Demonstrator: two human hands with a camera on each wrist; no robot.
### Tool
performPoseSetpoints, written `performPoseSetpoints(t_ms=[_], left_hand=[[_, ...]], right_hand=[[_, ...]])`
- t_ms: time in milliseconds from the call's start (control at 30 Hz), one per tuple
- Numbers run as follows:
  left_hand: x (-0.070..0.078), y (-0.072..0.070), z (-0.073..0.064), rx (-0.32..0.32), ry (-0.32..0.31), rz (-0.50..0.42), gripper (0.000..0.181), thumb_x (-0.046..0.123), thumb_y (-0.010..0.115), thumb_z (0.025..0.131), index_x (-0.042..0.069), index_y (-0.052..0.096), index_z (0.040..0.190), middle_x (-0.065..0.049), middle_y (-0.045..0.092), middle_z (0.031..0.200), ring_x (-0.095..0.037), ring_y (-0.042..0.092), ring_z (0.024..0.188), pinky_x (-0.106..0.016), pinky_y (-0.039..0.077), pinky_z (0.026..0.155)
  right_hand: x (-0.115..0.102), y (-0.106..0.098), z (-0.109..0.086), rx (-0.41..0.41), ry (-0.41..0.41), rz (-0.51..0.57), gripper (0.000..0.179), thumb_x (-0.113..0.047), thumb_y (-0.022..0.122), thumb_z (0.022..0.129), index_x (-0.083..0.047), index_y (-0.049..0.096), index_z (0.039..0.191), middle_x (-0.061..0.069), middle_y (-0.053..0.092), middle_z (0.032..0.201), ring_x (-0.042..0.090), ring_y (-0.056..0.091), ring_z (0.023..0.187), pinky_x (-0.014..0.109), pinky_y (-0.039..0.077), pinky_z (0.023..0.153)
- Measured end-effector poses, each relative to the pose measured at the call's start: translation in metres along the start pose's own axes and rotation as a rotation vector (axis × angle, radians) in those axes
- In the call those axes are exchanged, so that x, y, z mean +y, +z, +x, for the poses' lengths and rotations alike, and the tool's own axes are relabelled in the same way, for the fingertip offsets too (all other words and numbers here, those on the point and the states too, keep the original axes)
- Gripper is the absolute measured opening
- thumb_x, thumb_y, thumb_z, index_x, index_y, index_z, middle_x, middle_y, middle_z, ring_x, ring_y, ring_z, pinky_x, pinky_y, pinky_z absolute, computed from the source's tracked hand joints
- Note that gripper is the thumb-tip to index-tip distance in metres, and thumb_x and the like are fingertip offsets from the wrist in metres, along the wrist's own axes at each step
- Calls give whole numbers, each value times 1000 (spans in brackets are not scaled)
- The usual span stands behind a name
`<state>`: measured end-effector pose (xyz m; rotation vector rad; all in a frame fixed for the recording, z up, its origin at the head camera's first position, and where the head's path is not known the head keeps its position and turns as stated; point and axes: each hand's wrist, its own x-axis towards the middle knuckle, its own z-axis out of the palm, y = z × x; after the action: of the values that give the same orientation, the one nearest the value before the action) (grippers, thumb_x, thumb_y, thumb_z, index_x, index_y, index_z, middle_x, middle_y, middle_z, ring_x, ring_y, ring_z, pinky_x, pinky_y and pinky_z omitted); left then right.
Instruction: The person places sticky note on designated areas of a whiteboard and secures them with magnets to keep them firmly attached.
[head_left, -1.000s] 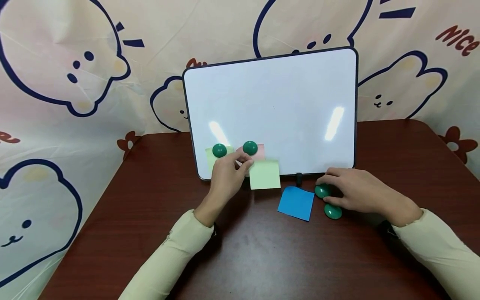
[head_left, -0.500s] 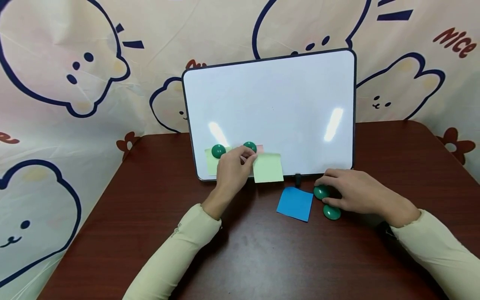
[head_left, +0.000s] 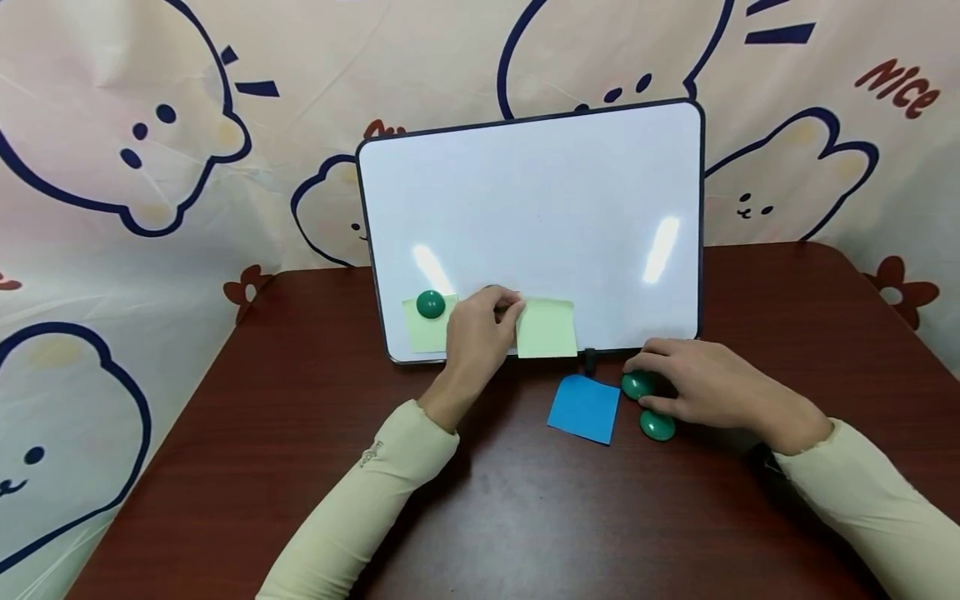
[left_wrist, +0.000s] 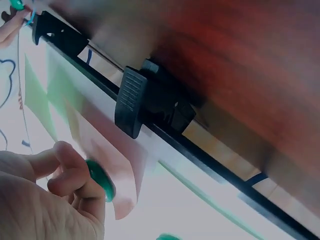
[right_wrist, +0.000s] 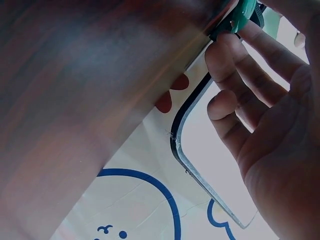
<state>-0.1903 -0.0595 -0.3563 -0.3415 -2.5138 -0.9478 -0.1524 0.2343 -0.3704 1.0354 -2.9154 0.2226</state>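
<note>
My left hand (head_left: 482, 332) pinches a pale green sticky note (head_left: 547, 329) by its upper left corner, in front of the whiteboard's (head_left: 532, 208) lower edge. Beside it, a pink note (left_wrist: 107, 155) under a green round magnet (left_wrist: 101, 181) shows in the left wrist view; in the head view this hand mostly hides both. Farther left, another green note (head_left: 427, 332) hangs under its own green magnet (head_left: 431, 304). On the table, my right hand (head_left: 701, 383) holds a green magnet (head_left: 637, 385) between thumb and fingers. A second loose magnet (head_left: 657, 426) lies just below the thumb.
A blue sticky note (head_left: 585, 409) lies on the brown table (head_left: 525, 517), left of the loose magnets. Black clips (left_wrist: 132, 102) grip the board's bottom edge. Behind stands a wall sheet (head_left: 315, 67) printed with cartoon bears.
My left hand has moved right and up with the green note, from below the board's edge onto its lower part, covering the pink note. The right hand keeps its place.
</note>
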Motion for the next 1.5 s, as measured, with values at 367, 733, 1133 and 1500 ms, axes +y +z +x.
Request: performPoseSetpoints(t_ms=[367, 733, 1133, 1500], left_hand=[[2, 7, 5, 35, 8, 38, 14, 21, 69, 95, 9, 76, 97, -7, 76, 92, -19, 71, 81, -32, 57, 71], [4, 11, 7, 51, -6, 74, 15, 24, 69, 95, 10, 76, 95, -5, 77, 88, -17, 71, 78, -32, 56, 69], [7, 14, 9, 59, 0, 102, 17, 25, 69, 95, 10, 77, 94, -4, 76, 85, -17, 71, 74, -31, 55, 64], [6, 15, 9, 61, 9, 117, 17, 26, 69, 95, 11, 77, 93, -3, 76, 83, -16, 70, 71, -31, 53, 62]], right_hand=[[-3, 3, 4, 0, -19, 1, 35, -34, 79, 83, -25, 70, 115, -9, 62, 101, 4, 54, 81, 27, 51, 68], [-2, 2, 2, -6, -13, 6, 35, -34, 79, 83, -25, 70, 115, -9, 62, 100, 4, 54, 80, 26, 50, 67], [2, -2, 0, 65, -27, 23, 35, -33, 80, 83, -25, 71, 116, -10, 64, 104, 4, 57, 82, 28, 53, 70], [3, -3, 1, 104, -35, 56, 37, -34, 80, 83, -27, 70, 118, -11, 66, 107, 2, 58, 84, 26, 55, 71]])
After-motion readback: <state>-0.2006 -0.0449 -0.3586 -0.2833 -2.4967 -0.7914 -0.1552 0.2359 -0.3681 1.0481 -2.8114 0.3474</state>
